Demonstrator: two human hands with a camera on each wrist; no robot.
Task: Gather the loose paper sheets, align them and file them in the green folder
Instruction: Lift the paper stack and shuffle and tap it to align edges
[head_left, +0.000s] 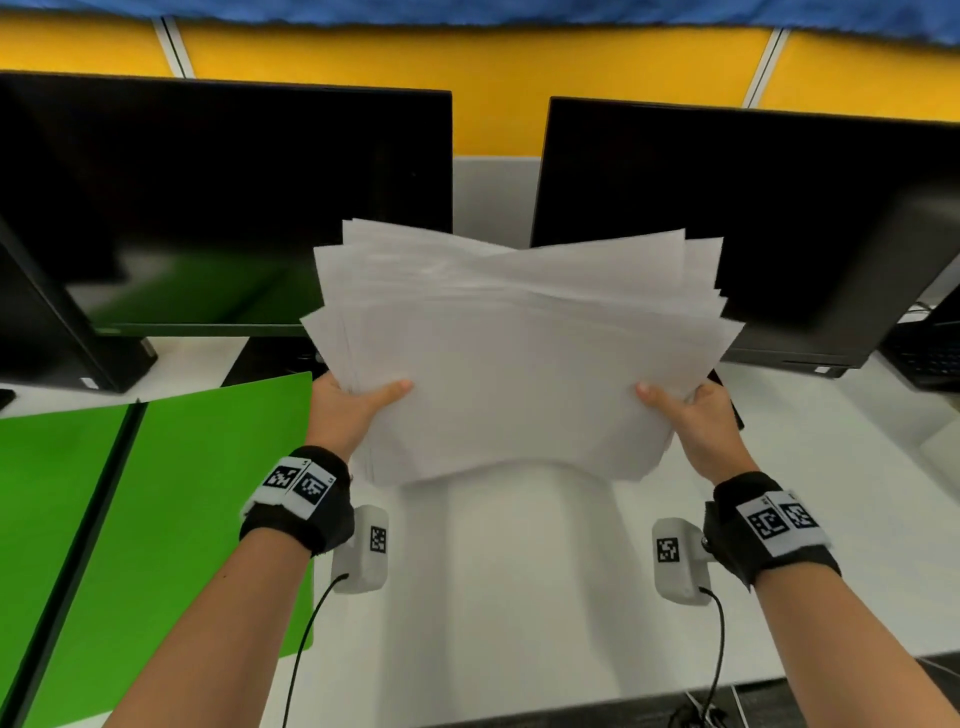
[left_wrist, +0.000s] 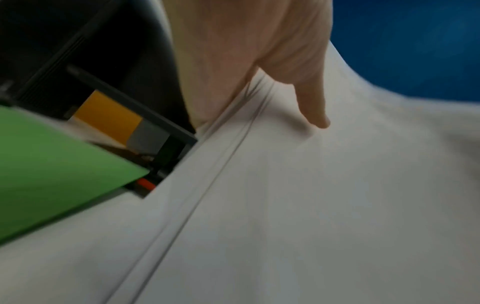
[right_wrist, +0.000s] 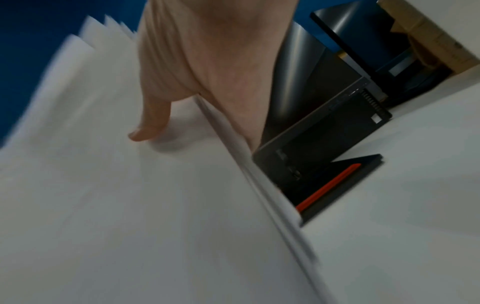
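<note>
White paper sheets (head_left: 519, 358) form an uneven stack held up above the white desk (head_left: 519, 597), its far corners fanned out of line and its near edge sagging toward the person. The left hand (head_left: 345, 410) grips the stack's left edge, thumb lying flat across the top sheet and pointing inward, the other fingers hidden beneath. The right hand (head_left: 696, 421) mirrors it on the right edge, thumb on top, fingers under the pile. In the left wrist view the thumb (left_wrist: 311, 107) presses onto the top sheet while the layered edges run beside the palm; the right wrist view shows the same clamp, thumb (right_wrist: 153, 121) down on the paper. Both forearms reach forward, roughly parallel, each with a black wristband (head_left: 301, 499) carrying coded markers. The green folder (head_left: 171, 519) lies open and flat on the desk to the left, just beside the left forearm. Two dark monitors (head_left: 223, 202) stand behind the stack.
</note>
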